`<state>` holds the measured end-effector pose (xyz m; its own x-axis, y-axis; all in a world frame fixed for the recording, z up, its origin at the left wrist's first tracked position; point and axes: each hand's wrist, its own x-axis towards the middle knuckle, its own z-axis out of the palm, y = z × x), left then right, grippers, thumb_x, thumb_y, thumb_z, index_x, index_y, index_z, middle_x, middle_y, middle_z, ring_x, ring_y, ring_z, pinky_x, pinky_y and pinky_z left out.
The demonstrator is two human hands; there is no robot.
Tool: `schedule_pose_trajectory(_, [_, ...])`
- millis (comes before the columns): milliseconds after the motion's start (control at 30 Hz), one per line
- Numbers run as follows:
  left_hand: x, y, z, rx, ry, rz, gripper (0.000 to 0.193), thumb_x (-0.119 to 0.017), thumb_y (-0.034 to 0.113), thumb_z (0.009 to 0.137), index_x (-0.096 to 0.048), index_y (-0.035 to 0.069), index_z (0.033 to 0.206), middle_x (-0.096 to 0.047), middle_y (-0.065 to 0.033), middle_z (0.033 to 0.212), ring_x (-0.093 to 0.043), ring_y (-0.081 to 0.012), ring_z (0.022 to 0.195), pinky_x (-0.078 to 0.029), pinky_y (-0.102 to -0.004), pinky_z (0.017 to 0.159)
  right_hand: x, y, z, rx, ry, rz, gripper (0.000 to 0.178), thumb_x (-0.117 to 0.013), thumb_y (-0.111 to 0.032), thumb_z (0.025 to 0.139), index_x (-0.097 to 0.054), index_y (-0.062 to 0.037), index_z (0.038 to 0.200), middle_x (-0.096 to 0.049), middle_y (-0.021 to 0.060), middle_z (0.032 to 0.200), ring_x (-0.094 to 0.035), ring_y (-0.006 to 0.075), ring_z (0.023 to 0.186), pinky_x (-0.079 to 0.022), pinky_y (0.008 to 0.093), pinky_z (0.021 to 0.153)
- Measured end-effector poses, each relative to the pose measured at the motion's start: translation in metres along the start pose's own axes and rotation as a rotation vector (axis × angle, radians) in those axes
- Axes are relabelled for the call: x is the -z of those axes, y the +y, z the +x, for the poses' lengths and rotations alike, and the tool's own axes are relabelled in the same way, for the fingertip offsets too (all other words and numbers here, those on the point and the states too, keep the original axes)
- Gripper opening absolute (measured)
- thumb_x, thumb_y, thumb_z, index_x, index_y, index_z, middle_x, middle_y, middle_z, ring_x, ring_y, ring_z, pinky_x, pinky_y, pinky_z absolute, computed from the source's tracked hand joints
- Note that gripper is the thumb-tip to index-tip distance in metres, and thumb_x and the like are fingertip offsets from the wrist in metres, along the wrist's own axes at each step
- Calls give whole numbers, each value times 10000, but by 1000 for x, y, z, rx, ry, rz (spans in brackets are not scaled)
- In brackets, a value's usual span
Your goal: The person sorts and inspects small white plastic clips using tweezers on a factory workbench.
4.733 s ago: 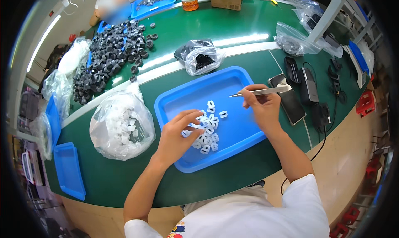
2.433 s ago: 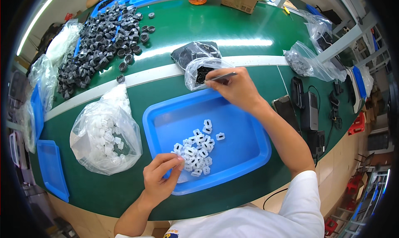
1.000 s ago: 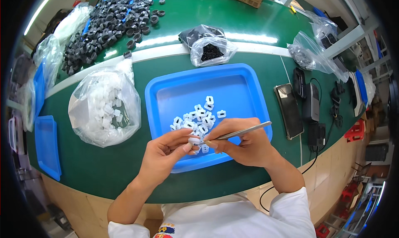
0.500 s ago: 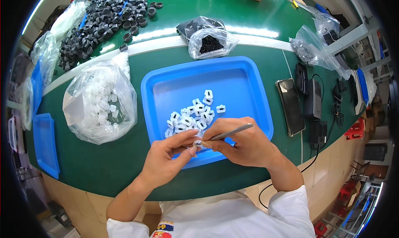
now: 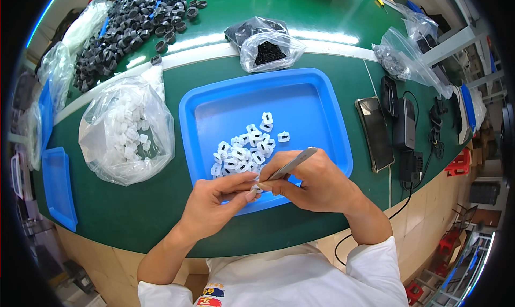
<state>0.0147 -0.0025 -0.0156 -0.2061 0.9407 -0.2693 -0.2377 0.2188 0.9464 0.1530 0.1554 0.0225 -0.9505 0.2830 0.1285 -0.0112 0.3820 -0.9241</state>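
The green bench (image 5: pixel 120 213) was the biggest thing there. On it, in front of the person, sat a blue tray (image 5: pixel 316 122). A big clear bag (image 5: pixel 102 162) of white bits stood left of the tray, and a smaller bag (image 5: pixel 249 55) with black bits (image 5: pixel 269 54) in it lay just past the tray's far side. A heap of white pieces (image 5: pixel 236 159) lay in the tray. The left hand (image 5: pixel 209 208) and right hand (image 5: pixel 316 183) met over the tray's near side. The right fingers were squeezed around metal tweezers (image 5: pixel 294 163), but their tip was hidden. The left fingers made a tight little pinch on one small white piece (image 5: pixel 256 188), right at the tweezers' end. The step looked like poking or fitting something at that piece. The next move seemed to need a still left pinch and a gentle tweezer push.
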Motion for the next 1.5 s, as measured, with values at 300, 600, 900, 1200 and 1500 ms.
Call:
schedule_pose_trajectory(300, [-3, 6, 1, 20, 46, -135, 288, -582, -27, 839, -551, -84, 1119, -640, -171, 991, -646, -208, 888, -534, -284, 811, 1, -2, -3, -39, 12, 3, 115, -660, 28, 752, -632, -13, 856, -619, 71, 759, -611, 176, 634, -493, 268, 556])
schedule_pose_trajectory(600, [2, 13, 0, 105, 90, -255, 289, -625, -40, 797, -574, -76, 1080, -645, -176, 971, -650, -224, 866, -547, -310, 793, 5, -3, -6, 11, 115, 116, 91, -665, -6, 767, -630, -17, 851, -627, 77, 755, -620, 178, 636, -487, 260, 544])
schedule_pose_trajectory(900, [6, 12, 1, 129, 149, -339, 281, -655, -51, 756, -592, -68, 1030, -651, -184, 940, -657, -233, 831, -553, -324, 764, 7, 1, -7, 34, 200, 226, 99, -661, 33, 775, -623, 69, 859, -631, 133, 781, -612, 150, 630, -500, 231, 532])
schedule_pose_trajectory(1200, [7, 16, 5, 163, 171, -452, 280, -580, 19, 834, -565, -85, 1093, -623, -213, 1000, -646, -272, 900, -540, -301, 805, 9, 8, -4, -68, 358, 386, 112, -661, -34, 803, -616, 47, 867, -624, 78, 732, -614, 122, 633, -532, 241, 592])
schedule_pose_trajectory(1500, [7, 18, 5, 148, 150, -494, 278, -578, 11, 832, -562, -87, 1091, -624, -205, 1008, -640, -273, 924, -530, -295, 818, 9, 13, -3, -64, 382, 413, 127, -660, -49, 808, -609, 47, 874, -624, 87, 758, -614, 127, 634, -533, 243, 589])
